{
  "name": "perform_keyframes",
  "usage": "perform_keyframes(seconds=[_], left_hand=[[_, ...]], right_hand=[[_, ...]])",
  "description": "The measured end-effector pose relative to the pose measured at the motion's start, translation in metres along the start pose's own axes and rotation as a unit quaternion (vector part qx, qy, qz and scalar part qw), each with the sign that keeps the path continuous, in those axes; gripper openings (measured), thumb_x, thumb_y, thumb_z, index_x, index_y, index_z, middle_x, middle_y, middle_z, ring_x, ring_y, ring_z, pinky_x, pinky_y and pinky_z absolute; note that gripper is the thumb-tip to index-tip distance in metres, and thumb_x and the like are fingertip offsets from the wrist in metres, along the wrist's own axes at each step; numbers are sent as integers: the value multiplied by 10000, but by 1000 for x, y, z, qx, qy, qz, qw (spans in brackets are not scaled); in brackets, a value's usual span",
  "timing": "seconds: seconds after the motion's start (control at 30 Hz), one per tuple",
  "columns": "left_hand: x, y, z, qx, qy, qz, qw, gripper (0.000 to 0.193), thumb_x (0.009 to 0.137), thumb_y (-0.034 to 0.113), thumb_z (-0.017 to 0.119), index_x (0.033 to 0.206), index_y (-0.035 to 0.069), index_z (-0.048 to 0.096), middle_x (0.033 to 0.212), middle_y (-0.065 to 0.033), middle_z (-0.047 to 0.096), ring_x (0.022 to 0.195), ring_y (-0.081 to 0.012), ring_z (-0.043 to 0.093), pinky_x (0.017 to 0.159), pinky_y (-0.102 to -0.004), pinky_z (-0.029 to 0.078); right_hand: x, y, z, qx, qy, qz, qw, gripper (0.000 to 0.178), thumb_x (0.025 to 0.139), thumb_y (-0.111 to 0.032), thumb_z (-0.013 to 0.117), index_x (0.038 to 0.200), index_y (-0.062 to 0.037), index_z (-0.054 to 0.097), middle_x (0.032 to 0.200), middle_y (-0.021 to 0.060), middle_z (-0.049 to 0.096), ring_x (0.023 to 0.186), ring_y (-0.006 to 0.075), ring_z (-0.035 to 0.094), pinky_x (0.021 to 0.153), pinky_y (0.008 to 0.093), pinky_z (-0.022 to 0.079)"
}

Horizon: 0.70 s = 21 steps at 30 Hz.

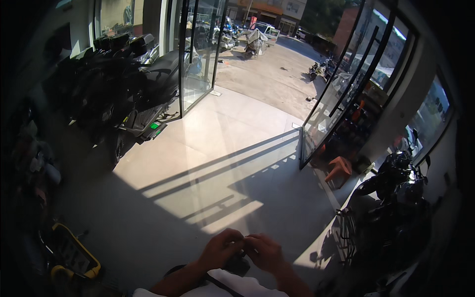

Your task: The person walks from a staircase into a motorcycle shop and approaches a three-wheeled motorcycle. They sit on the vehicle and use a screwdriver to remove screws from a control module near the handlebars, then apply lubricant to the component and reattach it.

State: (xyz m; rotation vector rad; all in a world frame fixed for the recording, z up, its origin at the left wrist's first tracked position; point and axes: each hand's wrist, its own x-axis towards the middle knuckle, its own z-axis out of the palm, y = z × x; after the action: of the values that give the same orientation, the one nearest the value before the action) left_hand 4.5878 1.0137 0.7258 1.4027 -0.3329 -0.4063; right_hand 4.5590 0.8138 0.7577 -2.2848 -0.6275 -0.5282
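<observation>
White clothing [242, 284] crossed by a dark strap [223, 285] lies nearest, at bottom centre; just above it the left hand [222, 248] and right hand [265, 251] meet, fingertips bunched together, perhaps so that each steadies the other; I cannot tell whether they pinch anything, since any small object there, at lower centre, would be hidden by the fingers. Motorbikes [161, 72] at upper left and a dark motorbike [396, 185] at right line the sides, presumably leaving passage between the open glass doors [200, 69]; an orange stool [340, 164] stands near the right-hand one.
</observation>
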Motion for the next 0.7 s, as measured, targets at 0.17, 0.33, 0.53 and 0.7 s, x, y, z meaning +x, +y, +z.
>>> perform_keyframes(seconds=[0.17, 0.33, 0.53, 0.7], left_hand=[[160, 26, -15, -85, -69, -106, 988, 243, 995, 169, 745, 1186, 37, 674, 1125, -68, 716, 1032, -134, 685, 913, -324, 570], [324, 32, -31, 26, -81, -72, 994, 319, 981, 211, 755, 1220, 27, 651, 1083, -93, 724, 999, -155, 703, 897, -334, 576], [530, 36, -47, 64, -32, -62, 996, 313, 986, 239, 763, 1155, 4, 646, 987, -107, 717, 954, -150, 715, 865, -338, 589], [675, 36, -79, 37, 45, -74, 996, 283, 984, 204, 771, 1124, -3, 638, 989, -98, 715, 969, -151, 722, 857, -316, 591]], right_hand=[[103, 99, -27, -27, 40, 33, 998, 240, 797, -54, 867, 1012, -62, 762, 987, 118, 760, 824, 281, 763, 710, 371, 625], [194, 220, -35, -59, 73, 5, 996, 243, 788, -29, 867, 1001, -47, 752, 995, 123, 759, 829, 278, 767, 705, 371, 629], [322, 396, -42, -23, 87, 31, 995, 266, 793, -16, 855, 1029, -50, 737, 1007, 121, 758, 853, 283, 770, 727, 371, 632], [455, 512, -55, 48, 31, -14, 998, 261, 812, -12, 812, 1056, -65, 734, 1005, 117, 752, 848, 301, 754, 722, 381, 620]])
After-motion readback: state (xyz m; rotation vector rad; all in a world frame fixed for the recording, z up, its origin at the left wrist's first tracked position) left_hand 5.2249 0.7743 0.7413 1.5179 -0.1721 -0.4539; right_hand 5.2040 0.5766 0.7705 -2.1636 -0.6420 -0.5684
